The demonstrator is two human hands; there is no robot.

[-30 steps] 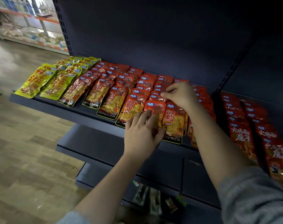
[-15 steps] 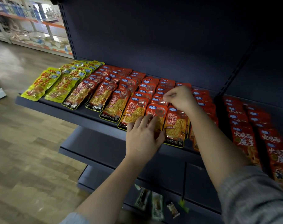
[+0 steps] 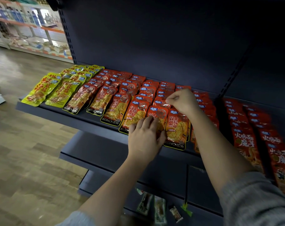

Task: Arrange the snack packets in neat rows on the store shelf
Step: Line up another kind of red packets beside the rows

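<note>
On the dark shelf (image 3: 83,117) in the head view, your snack packets lie flat in overlapping rows running front to back: two yellow rows (image 3: 40,90) at the left end, then orange-red rows (image 3: 115,108) across the middle, each front packet showing a black KONCHEW strip. Your left hand (image 3: 145,137) rests palm down on the front orange packet (image 3: 156,115) of one middle row, fingers straight and spread, fingertips on the packet's lower half, wrist over the shelf edge. Your right hand (image 3: 183,101) sits further back, fingers curled, thumb and forefinger pinching the top edge of a packet (image 3: 162,103) in that same row, just behind the front one. Just right of your left hand lies another front packet (image 3: 177,129), its KONCHEW strip fully visible. Your right forearm crosses over the next rows, hiding most of them. Past the upright divider, red packets (image 3: 242,141) with white lettering lie in two rows on the neighbouring shelf section, blurred. Lower shelf tiers step out below; a few small wrapped items (image 3: 159,209) lie near the bottom. Wood-look floor (image 3: 24,160) at left, bright shelving (image 3: 29,30) far back.
</note>
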